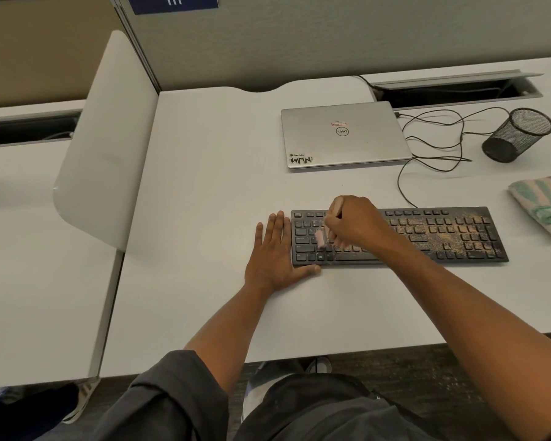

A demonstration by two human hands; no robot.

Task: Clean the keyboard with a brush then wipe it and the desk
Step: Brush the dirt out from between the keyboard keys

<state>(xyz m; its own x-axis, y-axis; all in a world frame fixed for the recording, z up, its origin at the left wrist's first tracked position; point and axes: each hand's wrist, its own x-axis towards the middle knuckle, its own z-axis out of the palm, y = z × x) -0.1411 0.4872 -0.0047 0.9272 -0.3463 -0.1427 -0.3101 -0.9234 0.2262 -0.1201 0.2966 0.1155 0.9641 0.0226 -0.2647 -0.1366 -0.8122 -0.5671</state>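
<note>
keyboard (427, 237), laptop (344, 135), cable (404, 186), cloth (541, 202)

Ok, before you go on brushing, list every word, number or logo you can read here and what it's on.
"111": white digits on the blue sign at the top of the partition.
"DELL": round logo, seen upside down, on the closed laptop lid.
"WMN": black-and-white sticker at the lid's near left corner.
Small line above that sticker: blurred.
Red-bordered label above the logo: too small.
Keyboard key legends: too small.
</note>
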